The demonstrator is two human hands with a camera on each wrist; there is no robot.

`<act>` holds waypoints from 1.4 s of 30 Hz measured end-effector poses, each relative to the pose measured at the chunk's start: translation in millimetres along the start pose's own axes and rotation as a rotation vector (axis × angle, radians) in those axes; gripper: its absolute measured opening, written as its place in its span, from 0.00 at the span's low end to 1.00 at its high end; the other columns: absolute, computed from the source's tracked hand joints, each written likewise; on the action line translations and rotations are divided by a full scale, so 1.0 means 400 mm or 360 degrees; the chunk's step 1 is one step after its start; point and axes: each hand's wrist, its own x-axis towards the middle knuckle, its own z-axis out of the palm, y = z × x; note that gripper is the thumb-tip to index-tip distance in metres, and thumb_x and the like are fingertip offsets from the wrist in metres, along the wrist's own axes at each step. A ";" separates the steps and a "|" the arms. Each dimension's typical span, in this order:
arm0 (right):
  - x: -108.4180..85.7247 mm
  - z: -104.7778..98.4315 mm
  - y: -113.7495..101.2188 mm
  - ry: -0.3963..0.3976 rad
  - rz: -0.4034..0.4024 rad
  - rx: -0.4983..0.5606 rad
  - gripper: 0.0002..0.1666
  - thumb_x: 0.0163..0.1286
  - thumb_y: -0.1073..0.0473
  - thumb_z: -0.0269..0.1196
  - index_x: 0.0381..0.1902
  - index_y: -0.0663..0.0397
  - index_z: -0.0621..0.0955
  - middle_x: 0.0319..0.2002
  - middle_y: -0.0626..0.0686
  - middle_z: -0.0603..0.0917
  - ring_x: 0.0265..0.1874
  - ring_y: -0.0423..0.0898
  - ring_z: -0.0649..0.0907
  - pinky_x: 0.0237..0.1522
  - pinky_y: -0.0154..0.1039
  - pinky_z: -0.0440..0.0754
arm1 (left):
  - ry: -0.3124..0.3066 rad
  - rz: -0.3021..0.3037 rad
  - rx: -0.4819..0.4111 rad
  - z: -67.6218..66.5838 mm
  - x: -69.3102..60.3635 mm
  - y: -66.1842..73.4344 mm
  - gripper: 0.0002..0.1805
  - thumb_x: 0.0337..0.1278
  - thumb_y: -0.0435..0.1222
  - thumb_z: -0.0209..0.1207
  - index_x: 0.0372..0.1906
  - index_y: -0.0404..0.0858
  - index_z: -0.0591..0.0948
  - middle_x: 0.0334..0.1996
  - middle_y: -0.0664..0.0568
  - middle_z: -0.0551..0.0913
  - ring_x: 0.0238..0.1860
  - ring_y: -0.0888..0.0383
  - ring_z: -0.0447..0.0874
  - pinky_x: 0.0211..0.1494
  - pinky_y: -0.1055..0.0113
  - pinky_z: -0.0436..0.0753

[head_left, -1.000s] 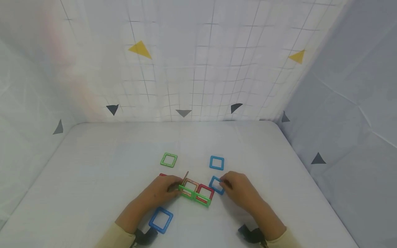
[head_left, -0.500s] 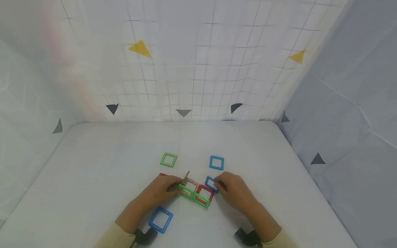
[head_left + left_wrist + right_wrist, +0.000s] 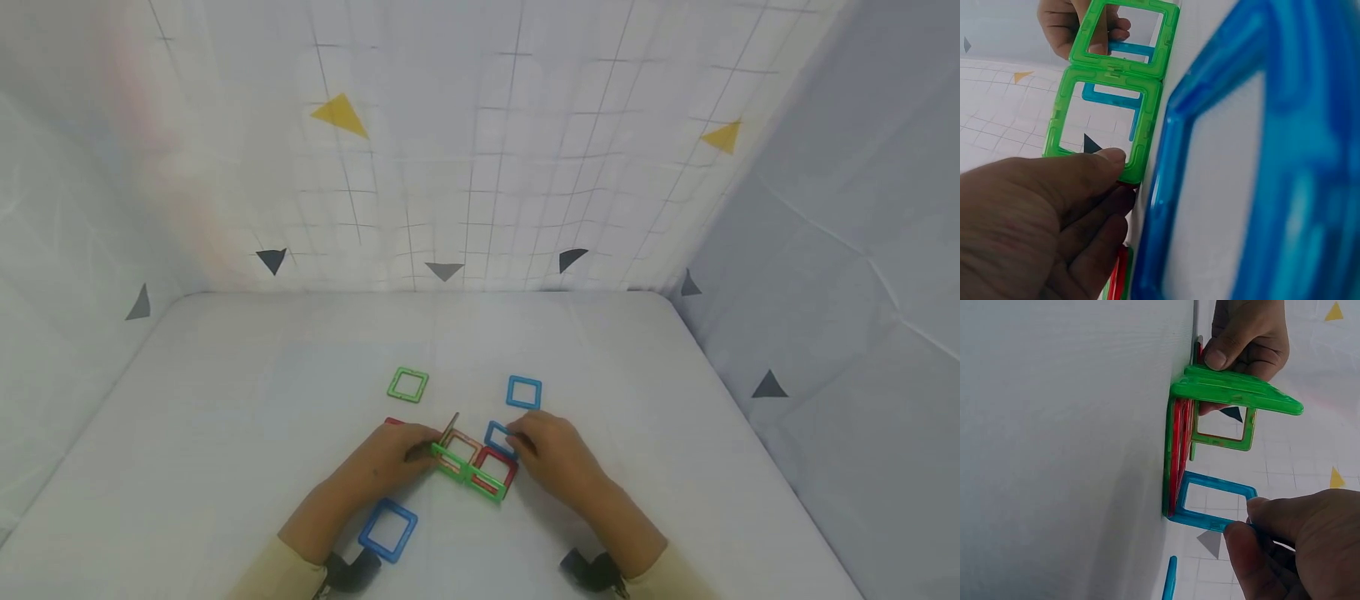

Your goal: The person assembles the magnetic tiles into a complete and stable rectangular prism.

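While a blue square frame (image 3: 1200,519) stands roughly upright at the far edge of a red frame (image 3: 513,476), slanting nearer at its right end, the right hand (image 3: 553,452) pinches its upper right corner, most of it leftward of the fingertips (image 3: 1262,510), and the left hand (image 3: 393,457) grips joined green frames (image 3: 1112,72).

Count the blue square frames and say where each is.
3: the held blue frame, pinched by the right hand; the far blue frame, lying beyond that hand; the near blue frame, lying beside the left forearm. Others may be hidden.
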 end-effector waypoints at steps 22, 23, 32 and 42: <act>0.046 0.019 -0.025 -0.0052 -0.0109 0.0065 0.10 0.67 0.57 0.69 0.45 0.48 0.87 0.39 0.43 0.87 0.39 0.36 0.83 0.43 0.33 0.84 | 0.0008 0.0022 0.0014 0.002 -0.001 0.000 0.19 0.61 0.42 0.67 0.57 0.46 0.84 0.49 0.61 0.87 0.52 0.63 0.84 0.59 0.60 0.82; 0.047 0.021 -0.026 -0.0050 -0.0115 0.0065 0.10 0.67 0.57 0.69 0.45 0.49 0.87 0.39 0.43 0.87 0.39 0.36 0.83 0.43 0.33 0.84 | 0.0009 0.0024 0.0015 0.002 -0.001 0.000 0.19 0.61 0.42 0.67 0.57 0.46 0.84 0.49 0.61 0.87 0.52 0.63 0.84 0.58 0.60 0.82; 0.057 0.030 -0.038 -0.0055 -0.0139 0.0070 0.09 0.67 0.57 0.68 0.45 0.49 0.87 0.37 0.42 0.85 0.35 0.34 0.81 0.39 0.28 0.83 | 0.0037 0.0064 0.0016 0.003 0.000 -0.001 0.18 0.60 0.41 0.67 0.55 0.45 0.85 0.46 0.62 0.88 0.48 0.66 0.84 0.55 0.61 0.84; 0.058 0.041 -0.042 -0.0008 -0.0194 0.0097 0.08 0.67 0.58 0.69 0.44 0.50 0.87 0.35 0.42 0.84 0.31 0.34 0.78 0.33 0.26 0.80 | 0.0039 0.0079 -0.0001 0.000 -0.001 0.000 0.18 0.60 0.40 0.67 0.55 0.44 0.84 0.49 0.59 0.87 0.52 0.62 0.84 0.58 0.60 0.82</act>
